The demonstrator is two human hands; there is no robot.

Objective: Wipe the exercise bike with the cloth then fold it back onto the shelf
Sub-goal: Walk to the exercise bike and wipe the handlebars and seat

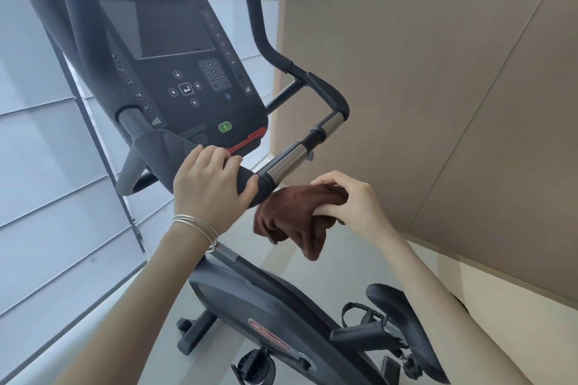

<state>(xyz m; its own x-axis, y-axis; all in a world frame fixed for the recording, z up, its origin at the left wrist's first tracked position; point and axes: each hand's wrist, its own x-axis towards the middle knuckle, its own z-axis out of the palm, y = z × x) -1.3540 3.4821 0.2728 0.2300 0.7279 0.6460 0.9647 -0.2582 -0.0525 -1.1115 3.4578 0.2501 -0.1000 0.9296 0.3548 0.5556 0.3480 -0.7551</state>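
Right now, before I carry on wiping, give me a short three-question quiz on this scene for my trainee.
1. True or false: the right hand holds the crumpled brown cloth.
2. Pick one: the left hand grips (A) the black padded handlebar end, (B) the saddle, (C) the console screen.
3. Fill in: the small oval button at the bottom of the black console is ___ in colour.

Key: 1 true; 2 A; 3 green.
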